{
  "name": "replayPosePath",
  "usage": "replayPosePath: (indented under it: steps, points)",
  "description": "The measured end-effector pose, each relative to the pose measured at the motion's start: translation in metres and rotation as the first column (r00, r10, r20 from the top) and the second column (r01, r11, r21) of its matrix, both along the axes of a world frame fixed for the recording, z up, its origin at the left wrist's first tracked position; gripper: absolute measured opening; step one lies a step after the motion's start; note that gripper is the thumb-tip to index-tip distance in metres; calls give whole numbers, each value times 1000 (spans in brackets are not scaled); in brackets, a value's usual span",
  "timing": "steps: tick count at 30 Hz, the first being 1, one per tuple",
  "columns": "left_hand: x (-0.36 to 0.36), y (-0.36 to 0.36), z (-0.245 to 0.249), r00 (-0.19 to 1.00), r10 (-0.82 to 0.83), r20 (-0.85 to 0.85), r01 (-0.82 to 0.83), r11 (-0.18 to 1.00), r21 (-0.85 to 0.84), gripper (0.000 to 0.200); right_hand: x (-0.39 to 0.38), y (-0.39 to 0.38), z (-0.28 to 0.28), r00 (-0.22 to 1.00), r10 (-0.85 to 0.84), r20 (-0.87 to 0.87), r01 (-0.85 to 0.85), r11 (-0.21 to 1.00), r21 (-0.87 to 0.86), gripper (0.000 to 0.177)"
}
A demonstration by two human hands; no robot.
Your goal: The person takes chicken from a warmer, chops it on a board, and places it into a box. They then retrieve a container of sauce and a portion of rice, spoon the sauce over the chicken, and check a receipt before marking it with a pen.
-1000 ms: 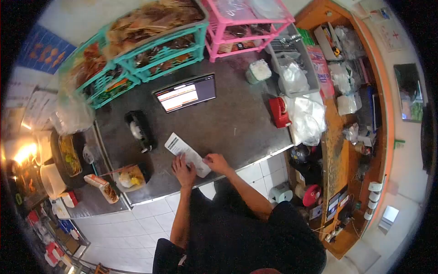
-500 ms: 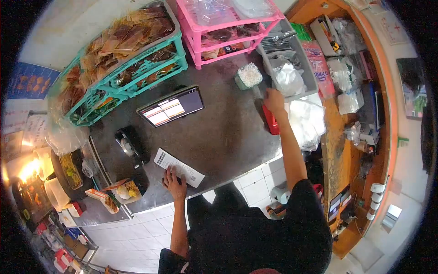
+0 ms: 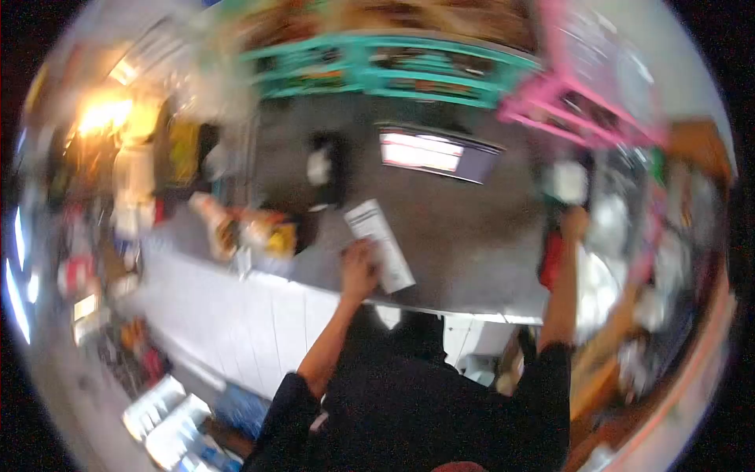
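Note:
The view is heavily blurred by head motion. My left hand (image 3: 359,270) lies flat on the left edge of a long white paper receipt (image 3: 381,244) on the dark counter (image 3: 464,244). My right hand (image 3: 573,223) is stretched out to the right end of the counter, at a red object (image 3: 550,261) beside a grey bin; the blur hides whether its fingers grip anything.
A lit tablet (image 3: 435,153) and a black receipt printer (image 3: 324,171) sit further back. Teal racks (image 3: 393,67) and a pink rack (image 3: 566,94) line the back. Food containers (image 3: 259,232) lie at the left. White plastic bags (image 3: 605,283) are at the right.
The head has swung left, so the whole scene shifted right and blurred. My right hand stays reached out at the counter's right end; my left hand stays on the receipt.

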State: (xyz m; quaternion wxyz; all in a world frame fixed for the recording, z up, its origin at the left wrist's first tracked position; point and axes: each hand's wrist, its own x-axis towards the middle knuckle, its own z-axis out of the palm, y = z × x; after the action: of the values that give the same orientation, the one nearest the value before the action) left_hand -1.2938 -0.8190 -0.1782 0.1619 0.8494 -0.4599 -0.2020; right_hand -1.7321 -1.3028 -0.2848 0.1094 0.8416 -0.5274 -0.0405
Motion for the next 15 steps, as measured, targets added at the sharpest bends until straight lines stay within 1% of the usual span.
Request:
replayPosePath:
  steps: [1, 2, 3, 4, 5, 7, 8, 9, 10, 11, 12, 13, 14, 15]
  points:
    - [1, 5, -3, 1000, -9, 14, 9, 1000, 7, 58, -5, -8, -27, 964, -192, -184, 187, 981, -43, 24]
    - [2, 5, -4, 1000, -1, 18, 1, 1000, 26, 57, -9, -12, -15, 983, -58, -177, 43, 995, -86, 37]
    - [2, 5, -6, 1000, -9, 9, 9, 999, 39, 56, -34, -26, -41, 963, 124, -238, -136, 990, -35, 28]
    - [2, 7, -6, 1000, -9, 14, 8, 999, 41, 58, -13, -7, -23, 957, -17, -289, -77, 948, -310, 30]
    - [2, 6, -8, 1000, -24, 12, 24, 999, 35, 61, -20, -23, -19, 972, -3, -234, -24, 993, -114, 30]
    - [2, 6, -8, 1000, -6, 23, 6, 1000, 26, 61, -8, -17, -8, 968, -224, -110, 213, 971, -107, 30]
    - [2, 6, -3, 1000, -12, -15, 13, 1000, 28, 61, -69, -35, -54, 973, -206, -104, 194, 975, -112, 30]
    - [3, 7, -2, 998, -19, -53, 20, 999, 29, 61, -111, -73, -100, 831, 172, -529, -177, 983, 42, 30]
    - [3, 11, -8, 998, -43, -46, 45, 998, 44, 62, -48, -41, -47, 830, 184, -526, -195, 980, 36, 30]
    - [6, 15, -7, 999, -24, -40, 25, 999, 38, 62, -37, -21, 5, 973, 103, -204, -149, 963, -223, 34]
    - [9, 17, -3, 996, -12, -92, 12, 1000, -8, 63, 48, 39, 104, 972, 123, -200, -169, 958, -232, 34]
    - [13, 18, 3, 990, -4, -144, -4, 998, -56, 64, 116, 77, 199, 950, -108, 292, 44, 975, 218, 33]
    - [19, 22, 21, 994, 25, -104, -33, 996, -84, 65, 90, 67, 183, 950, -120, 289, -37, 873, 486, 31]
    - [29, 32, 32, 993, 41, -107, -51, 994, -93, 65, 67, 59, 172, 953, -133, 274, -108, 695, 711, 30]
